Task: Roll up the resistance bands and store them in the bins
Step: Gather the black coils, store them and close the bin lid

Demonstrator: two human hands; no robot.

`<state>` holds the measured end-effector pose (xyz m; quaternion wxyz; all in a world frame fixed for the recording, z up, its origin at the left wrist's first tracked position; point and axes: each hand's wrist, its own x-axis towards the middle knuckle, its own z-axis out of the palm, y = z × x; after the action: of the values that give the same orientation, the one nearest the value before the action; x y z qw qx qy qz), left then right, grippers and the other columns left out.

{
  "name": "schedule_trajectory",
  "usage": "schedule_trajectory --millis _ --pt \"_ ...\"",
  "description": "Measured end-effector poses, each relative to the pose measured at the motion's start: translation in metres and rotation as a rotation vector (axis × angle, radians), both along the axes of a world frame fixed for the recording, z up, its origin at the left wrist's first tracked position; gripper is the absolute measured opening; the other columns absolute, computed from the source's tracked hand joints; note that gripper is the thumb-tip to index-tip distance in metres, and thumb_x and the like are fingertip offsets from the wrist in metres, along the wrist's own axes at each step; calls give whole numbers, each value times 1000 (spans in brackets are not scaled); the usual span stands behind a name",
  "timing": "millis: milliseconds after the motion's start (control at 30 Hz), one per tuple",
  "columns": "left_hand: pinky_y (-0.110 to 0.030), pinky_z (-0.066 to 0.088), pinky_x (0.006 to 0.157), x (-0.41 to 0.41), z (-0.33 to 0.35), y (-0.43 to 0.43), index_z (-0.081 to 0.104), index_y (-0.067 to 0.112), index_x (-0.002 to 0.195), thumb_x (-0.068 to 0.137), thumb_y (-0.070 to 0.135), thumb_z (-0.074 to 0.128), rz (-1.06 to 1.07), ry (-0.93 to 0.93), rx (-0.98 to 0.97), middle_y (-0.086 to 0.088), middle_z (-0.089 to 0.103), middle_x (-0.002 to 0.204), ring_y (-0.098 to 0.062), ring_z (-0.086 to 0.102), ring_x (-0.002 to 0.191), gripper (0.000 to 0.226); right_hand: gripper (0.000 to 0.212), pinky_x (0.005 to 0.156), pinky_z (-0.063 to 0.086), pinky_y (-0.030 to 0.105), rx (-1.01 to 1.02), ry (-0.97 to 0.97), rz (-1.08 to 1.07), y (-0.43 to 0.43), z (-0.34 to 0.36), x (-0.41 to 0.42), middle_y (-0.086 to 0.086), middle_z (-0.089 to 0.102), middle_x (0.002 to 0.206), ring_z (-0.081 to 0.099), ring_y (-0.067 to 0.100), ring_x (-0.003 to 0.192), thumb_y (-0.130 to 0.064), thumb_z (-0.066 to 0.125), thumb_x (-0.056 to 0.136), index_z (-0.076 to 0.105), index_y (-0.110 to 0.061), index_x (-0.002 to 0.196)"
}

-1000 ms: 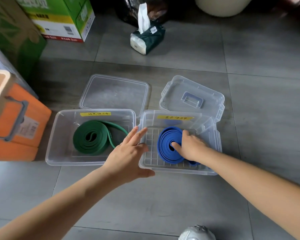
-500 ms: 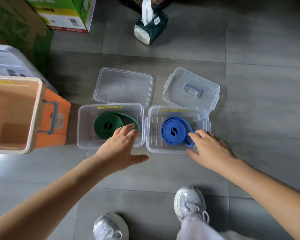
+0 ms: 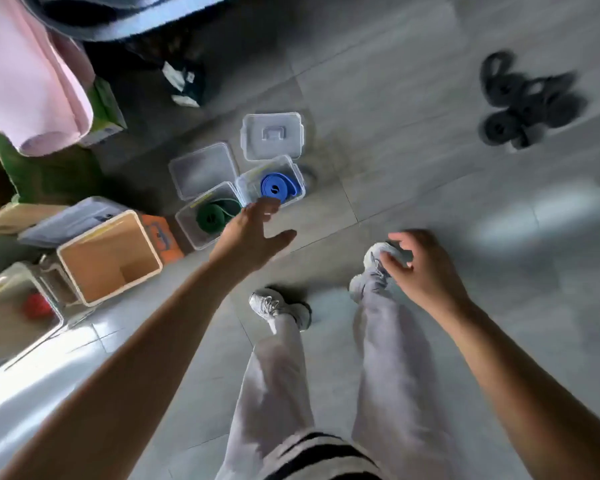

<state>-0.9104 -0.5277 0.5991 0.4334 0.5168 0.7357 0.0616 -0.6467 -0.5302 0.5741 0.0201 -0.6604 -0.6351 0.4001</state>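
A rolled blue band [image 3: 276,187] lies in the right clear bin [image 3: 300,188]. A rolled green band [image 3: 209,217] lies in the left clear bin [image 3: 187,230] beside it. Both bins stand open on the grey floor, seen from standing height. My left hand [image 3: 250,237] hangs in the air in front of the bins with fingers spread, holding nothing. My right hand [image 3: 420,268] is lower right over my shoe, fingers loosely curled and empty. A heap of black bands [image 3: 527,102] lies blurred on the floor at the far right.
Two clear lids [image 3: 203,169] [image 3: 272,135] lie behind the bins. An open orange bin [image 3: 108,258] and a clear bin with a red thing [image 3: 35,306] stand at the left. A pink mat roll [image 3: 32,81] and a tissue pack [image 3: 184,84] are farther back. My legs and shoes [image 3: 278,304] are below.
Both hands have drawn back out of the bins, leaving the blue roll inside. The view has risen and swung right, so the bins look small and the black bands have come into sight.
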Motion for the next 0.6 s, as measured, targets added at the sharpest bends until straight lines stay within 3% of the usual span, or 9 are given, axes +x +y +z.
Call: schedule_trajectory --millis 133,267,433,600 --pt "-26 47 82 79 42 44 55 15 120 77 23 75 -54 -69 66 0 63 107 -15 60 93 48 38 79 54 39 110 17 -191 -23 43 93 13 62 111 63 26 98 -21 72 80 62 -7 114" --pt "-32 49 84 173 33 65 55 13 118 76 19 76 -66 -10 52 5 61 99 -18 61 92 48 42 78 54 42 81 6 -283 -10 39 196 12 60 110 64 27 97 -22 72 80 59 -8 117" --pt "-31 46 83 284 25 72 54 15 119 78 26 74 -168 37 -45 7 58 98 -17 60 90 48 43 82 52 37 152 -13 -275 79 58 321 13 59 114 63 26 100 -24 70 82 58 -9 121" --pt "-35 50 83 354 30 109 53 20 119 79 27 73 -98 21 -68 8 59 98 -18 62 93 45 42 88 50 39 197 2 -266 182 83 406 12 57 121 61 21 106 -26 64 86 56 -11 124"
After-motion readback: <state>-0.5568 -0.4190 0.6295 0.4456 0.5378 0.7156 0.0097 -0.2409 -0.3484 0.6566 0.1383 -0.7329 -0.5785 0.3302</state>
